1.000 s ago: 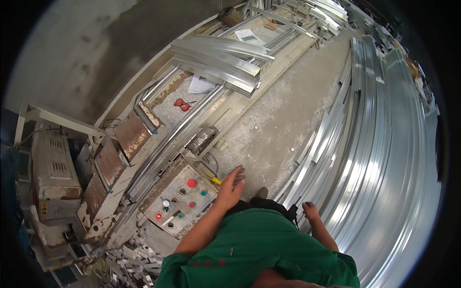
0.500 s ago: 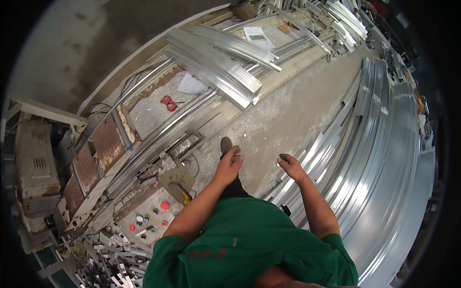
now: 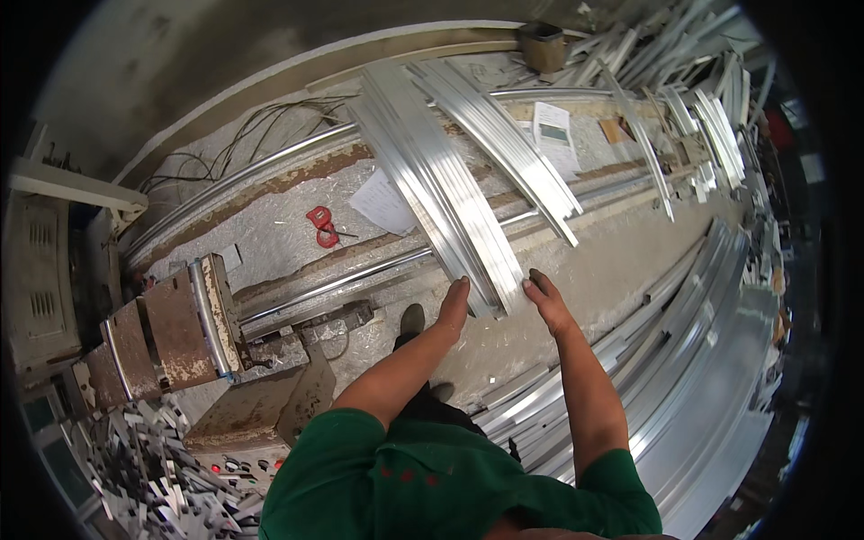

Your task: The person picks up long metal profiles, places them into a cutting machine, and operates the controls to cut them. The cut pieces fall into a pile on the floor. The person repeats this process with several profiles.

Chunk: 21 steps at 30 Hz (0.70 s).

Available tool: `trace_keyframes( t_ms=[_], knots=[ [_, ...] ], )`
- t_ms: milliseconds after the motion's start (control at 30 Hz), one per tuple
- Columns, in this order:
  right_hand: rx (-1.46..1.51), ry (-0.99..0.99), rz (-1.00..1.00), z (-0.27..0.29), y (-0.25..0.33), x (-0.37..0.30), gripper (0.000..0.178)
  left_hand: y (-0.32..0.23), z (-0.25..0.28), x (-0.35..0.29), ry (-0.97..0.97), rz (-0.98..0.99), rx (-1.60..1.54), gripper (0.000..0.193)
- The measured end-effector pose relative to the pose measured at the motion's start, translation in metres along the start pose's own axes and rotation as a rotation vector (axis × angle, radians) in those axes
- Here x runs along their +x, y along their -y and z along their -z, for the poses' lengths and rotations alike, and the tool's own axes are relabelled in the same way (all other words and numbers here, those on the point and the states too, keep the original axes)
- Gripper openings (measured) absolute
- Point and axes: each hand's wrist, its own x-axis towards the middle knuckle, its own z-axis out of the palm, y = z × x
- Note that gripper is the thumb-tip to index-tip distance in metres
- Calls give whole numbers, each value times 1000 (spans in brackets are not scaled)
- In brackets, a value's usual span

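Note:
A bundle of long silver metal profiles (image 3: 450, 198) lies slantwise across the rails, its near end jutting toward me. My left hand (image 3: 453, 309) is at the left side of that end, fingers stretched forward and close against the metal. At the opposite edge, my right hand (image 3: 549, 303) has its thumb and forefinger apart, the thumb by the outermost profile. The hands flank the bundle, and neither visibly wraps round it. To the right, a second group of profiles (image 3: 504, 135) rests across the same rails.
Beyond the rail (image 3: 360, 276) lie a red tool (image 3: 321, 227) and paper sheets (image 3: 382, 202). A rusty machine carriage (image 3: 184, 328) stands left, above a heap of metal offcuts (image 3: 148, 463). Long stacked profiles (image 3: 648, 360) run along my right. A bin (image 3: 542, 48) stands at the back.
Both hands have moved forward and now flank the near end of the profile bundle; before, they were apart above the floor. The view has shifted toward the rails.

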Motion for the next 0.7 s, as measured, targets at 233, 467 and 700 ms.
trace_keyframes(
  t_ms=[233, 467, 700],
  knots=[
    [219, 323, -183, -13, 8, 84, 80, -26, -38, 38, -163, -119, -238, 42],
    [235, 423, -148, -24, 19, 59, 73, 7, -41, 42, -410, -319, 27, 43],
    [280, 384, -219, -79, 14, 44, 69, -29, 6, -1, -510, -240, -305, 59]
  ],
)
